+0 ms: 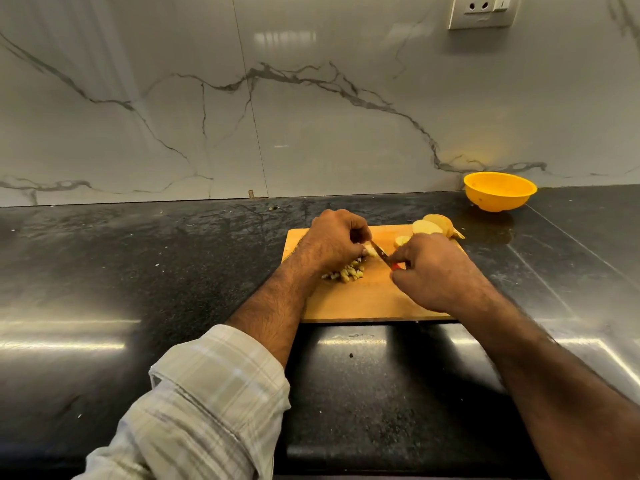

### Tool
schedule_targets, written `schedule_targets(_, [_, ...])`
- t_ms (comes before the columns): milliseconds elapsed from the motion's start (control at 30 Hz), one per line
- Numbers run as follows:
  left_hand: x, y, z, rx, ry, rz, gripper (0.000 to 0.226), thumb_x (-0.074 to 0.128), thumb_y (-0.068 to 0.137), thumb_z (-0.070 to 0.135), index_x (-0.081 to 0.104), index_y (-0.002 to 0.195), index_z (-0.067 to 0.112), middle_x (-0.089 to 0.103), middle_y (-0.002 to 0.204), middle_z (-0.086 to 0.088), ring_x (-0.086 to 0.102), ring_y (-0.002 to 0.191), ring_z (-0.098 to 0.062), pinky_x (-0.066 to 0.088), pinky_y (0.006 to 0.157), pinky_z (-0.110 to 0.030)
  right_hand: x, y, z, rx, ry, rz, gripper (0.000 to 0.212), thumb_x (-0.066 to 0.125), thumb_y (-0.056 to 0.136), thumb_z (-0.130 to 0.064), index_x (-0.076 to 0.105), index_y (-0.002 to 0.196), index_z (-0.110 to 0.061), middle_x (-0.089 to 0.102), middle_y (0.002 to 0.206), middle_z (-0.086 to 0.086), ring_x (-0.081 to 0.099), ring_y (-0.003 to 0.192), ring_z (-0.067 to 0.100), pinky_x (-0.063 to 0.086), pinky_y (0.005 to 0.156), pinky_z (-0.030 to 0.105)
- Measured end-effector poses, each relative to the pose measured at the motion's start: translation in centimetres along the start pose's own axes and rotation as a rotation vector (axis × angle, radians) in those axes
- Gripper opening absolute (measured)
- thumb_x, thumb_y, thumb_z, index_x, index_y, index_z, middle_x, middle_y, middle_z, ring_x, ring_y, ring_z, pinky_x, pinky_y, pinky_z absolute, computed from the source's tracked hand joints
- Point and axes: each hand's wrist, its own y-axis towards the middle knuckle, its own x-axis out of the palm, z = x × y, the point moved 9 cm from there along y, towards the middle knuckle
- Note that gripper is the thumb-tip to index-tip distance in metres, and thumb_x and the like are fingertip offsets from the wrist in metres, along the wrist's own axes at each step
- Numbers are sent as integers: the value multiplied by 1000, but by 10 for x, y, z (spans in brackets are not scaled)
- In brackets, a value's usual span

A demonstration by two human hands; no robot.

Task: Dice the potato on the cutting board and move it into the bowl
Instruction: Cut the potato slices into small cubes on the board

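Note:
A wooden cutting board [363, 299] lies on the dark counter. My left hand [334, 239] presses down on a small potato piece [371, 251] at the board's middle. My right hand [436, 271] grips a red-handled knife [381, 252], its blade angled against that piece. A small heap of diced potato [348, 271] sits just below my left hand. Larger potato slices [431, 226] rest at the board's far right corner. The yellow bowl [499, 190] stands behind the board to the right, by the wall; nothing shows inside it.
The black granite counter [138, 271] stretches left and right of the board, with small scraps scattered on it. A marble backsplash rises behind, with a wall socket [481, 10] at the top right. My plaid sleeve [207, 403] is rolled up on the left arm.

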Motion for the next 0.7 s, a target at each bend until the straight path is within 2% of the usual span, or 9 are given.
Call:
schedule_targets(100, [1,1,-1,-4,24,4,16,88,80,24,78,90,31,73,88,18,69,92,-3,54,102,-50,2,3,-8,-15,4,31,40,69,91,-30,72,131,-26,73,116,-3,65,92,16,63,81,34])
schedule_targets(267, [1,4,-2,-6,19,7,15,87,80,21,77,82,33,73,85,19,68,91,-2,55,101,-48,15,15,-13,-7,-45,-5,40,70,91,-33,71,131,-27,70,120,-3,64,98,16,61,83,34])
schedule_targets(400, [2,5,-4,-10,12,4,14,86,81,18,79,84,30,73,85,18,68,90,-1,59,97,-44,18,23,-20,0,-64,-30,36,70,92,-29,70,128,-24,70,118,-2,64,100,18,62,87,37])
schedule_targets(533, [5,6,-2,-31,46,-6,17,89,80,23,77,81,34,72,85,21,68,96,-5,51,105,-55,18,20,-14,26,-78,-71,37,73,93,-27,67,129,-22,69,121,0,64,104,19,61,91,38])
schedule_targets(700, [4,4,-5,-31,27,-20,18,88,81,21,77,83,36,73,86,22,68,97,-5,50,106,-56,10,4,-3,-14,-58,-44,41,71,90,-32,73,131,-29,70,122,-3,64,98,17,62,86,37])
